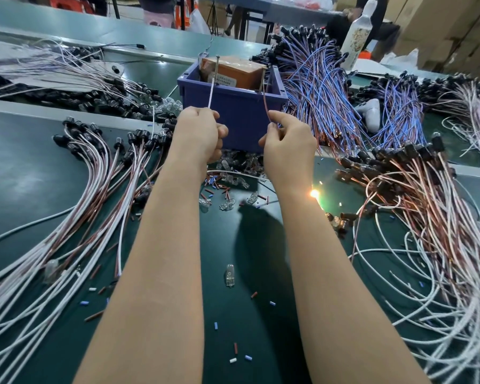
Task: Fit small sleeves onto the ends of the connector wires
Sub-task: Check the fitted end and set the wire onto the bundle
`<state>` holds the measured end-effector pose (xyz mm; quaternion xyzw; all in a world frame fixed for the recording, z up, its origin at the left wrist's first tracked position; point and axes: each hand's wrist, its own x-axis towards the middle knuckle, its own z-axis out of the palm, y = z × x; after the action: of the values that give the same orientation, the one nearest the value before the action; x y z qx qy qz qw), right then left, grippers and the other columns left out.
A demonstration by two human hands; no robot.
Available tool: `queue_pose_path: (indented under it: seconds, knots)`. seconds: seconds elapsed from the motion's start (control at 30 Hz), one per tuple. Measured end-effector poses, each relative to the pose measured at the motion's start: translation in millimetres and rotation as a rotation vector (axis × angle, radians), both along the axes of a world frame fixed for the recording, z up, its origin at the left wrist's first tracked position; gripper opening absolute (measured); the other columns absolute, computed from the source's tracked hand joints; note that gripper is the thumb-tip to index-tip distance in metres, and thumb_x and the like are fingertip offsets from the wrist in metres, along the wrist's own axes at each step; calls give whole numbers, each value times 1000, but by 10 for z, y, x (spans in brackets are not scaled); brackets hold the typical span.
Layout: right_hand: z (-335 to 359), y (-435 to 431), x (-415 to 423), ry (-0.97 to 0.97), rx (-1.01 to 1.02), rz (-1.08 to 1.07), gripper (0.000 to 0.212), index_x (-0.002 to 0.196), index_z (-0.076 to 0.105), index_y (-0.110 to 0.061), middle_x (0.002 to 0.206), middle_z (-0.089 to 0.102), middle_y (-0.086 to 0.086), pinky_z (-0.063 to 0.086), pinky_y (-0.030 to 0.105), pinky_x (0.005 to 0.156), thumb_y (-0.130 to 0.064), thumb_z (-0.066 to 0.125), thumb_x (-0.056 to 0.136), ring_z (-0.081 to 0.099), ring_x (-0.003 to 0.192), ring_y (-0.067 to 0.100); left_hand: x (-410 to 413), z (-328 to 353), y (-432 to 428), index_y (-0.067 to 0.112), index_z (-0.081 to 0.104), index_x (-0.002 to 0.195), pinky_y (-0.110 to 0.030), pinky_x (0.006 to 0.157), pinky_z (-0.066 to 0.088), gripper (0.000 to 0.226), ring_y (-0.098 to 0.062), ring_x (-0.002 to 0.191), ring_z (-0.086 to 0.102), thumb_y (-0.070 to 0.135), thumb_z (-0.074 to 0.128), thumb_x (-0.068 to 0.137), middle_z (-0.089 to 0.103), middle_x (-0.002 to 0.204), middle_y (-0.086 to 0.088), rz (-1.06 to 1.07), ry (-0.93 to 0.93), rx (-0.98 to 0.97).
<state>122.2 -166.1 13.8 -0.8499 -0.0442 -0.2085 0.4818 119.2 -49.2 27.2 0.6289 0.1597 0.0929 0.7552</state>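
Near the tabletop's point(25, 176) front edge, loose sleeves point(235, 348), red, white and blue, too many to count. Mid-tabletop, two bare forearms point(164, 245) stretched forward. Curled left hand point(198, 134) pinching one white wire point(211, 92) nearly upright; right hand point(288, 145) pinching one brown wire point(266, 101) between thumb and forefinger. Behind, one blue bin point(233, 106) holding one orange box point(233, 69), label point(226, 80) unreadable.

white wire point(211, 91), brown wire point(266, 105) upright; sleeves point(254, 294) scattered
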Motion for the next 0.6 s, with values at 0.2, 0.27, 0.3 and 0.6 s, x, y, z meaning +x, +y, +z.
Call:
queue_pose_path:
  seconds: [0.2, 0.27, 0.3, 0.6]
  knots:
    - [-7, -17, 20, 15, 21, -14, 33, 126, 58, -7, 107, 70, 13, 46, 36, 96, -8, 46, 96, 63, 102, 24, 2, -4, 1, 16, 40, 84, -10, 33, 17, 22, -4, 27, 20, 8, 24, 97, 39, 33, 10, -10, 6, 10]
    - [-18, -9, 19, 15, 0, 11, 33, 126, 59, -8, 107, 70, 13, 46, 35, 95, -8, 46, 96, 63, 102, 24, 2, -3, 0, 16, 40, 84, -10, 33, 17, 22, -4, 27, 20, 8, 24, 97, 39, 33, 10, -10, 9, 10]
    - [-24, -5, 18, 13, -5, 25, 33, 127, 59, -8, 108, 70, 13, 47, 35, 95, -8, 45, 96, 63, 103, 24, 3, -7, 0, 16, 40, 84, -10, 33, 17, 22, -4, 27, 20, 8, 24, 97, 39, 34, 10, -10, 10, 9]
    - [-9, -63, 26, 54, -24, 52, 31, 121, 62, -11, 105, 70, 8, 48, 33, 92, -9, 45, 96, 63, 97, 21, -36, 4, -14, 16, 42, 84, -15, 39, 27, 19, -7, 39, 35, 9, 30, 96, 48, 58, 2, 70, 21, 65]
